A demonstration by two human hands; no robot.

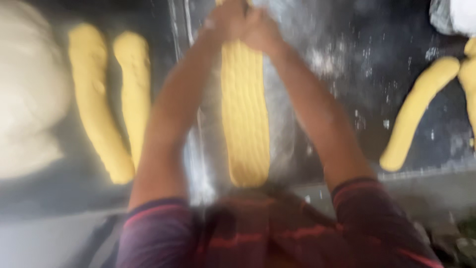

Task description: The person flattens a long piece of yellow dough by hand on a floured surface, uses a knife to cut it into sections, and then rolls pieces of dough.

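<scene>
A long yellow dough strip [245, 114] with ridged marks lies lengthwise on the dark floured worktop [347, 59] in front of me. At its far end my left hand [225, 22] and my right hand [260, 31] are pressed together on the dough, fingers curled over it. Both forearms reach out from my striped sleeves. The picture is blurred by motion.
Two yellow dough logs [94, 99] [133, 89] lie to the left, beside a big pale dough mass [27, 94]. Another yellow log [419, 111] lies at the right, with more dough [468, 79] and a white lump [453, 15] at the right edge. The worktop's front edge [426, 173] runs near me.
</scene>
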